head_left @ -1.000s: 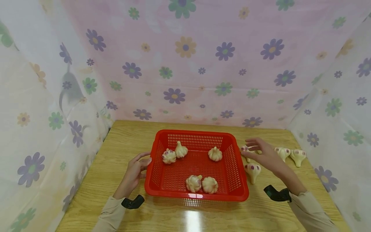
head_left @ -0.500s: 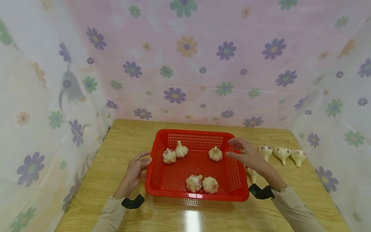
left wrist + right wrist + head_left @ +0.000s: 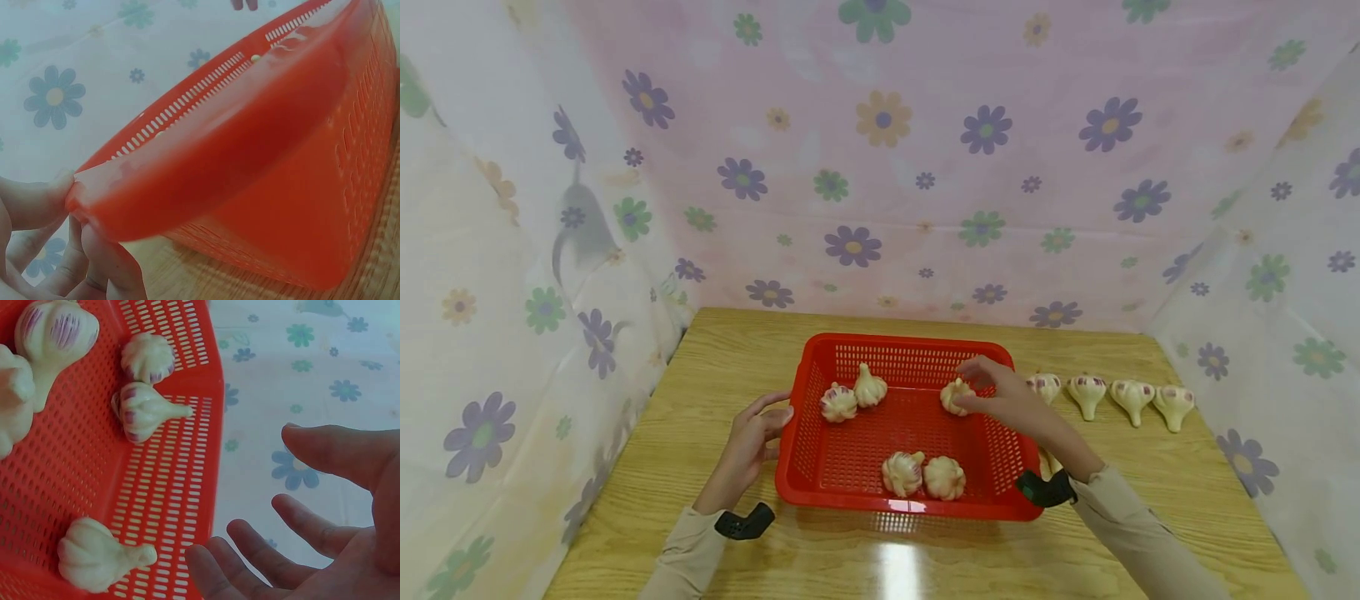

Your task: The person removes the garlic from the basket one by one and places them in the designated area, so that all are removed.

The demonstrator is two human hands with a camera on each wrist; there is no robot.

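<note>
A red plastic basket with slotted sides stands on the table. My left hand pinches its left rim, thumb above and fingers below in the left wrist view. Over the basket's right side hangs my right hand, fingers spread in the right wrist view and nothing between them. Just by its fingertips lies a garlic bulb, partly covered in the head view. Two more bulbs, one purple-streaked and one paler, lie at the back left. A streaked bulb and a plain bulb sit at the front.
Right of the basket, several garlic bulbs stand in a row on the wooden table. Another bulb is mostly hidden behind my right wrist. Flowered cloth walls in the back and sides.
My right hand has moved left, from above the bulbs on the table to over the bulb at the basket's back right. The left hand and basket have stayed put.
</note>
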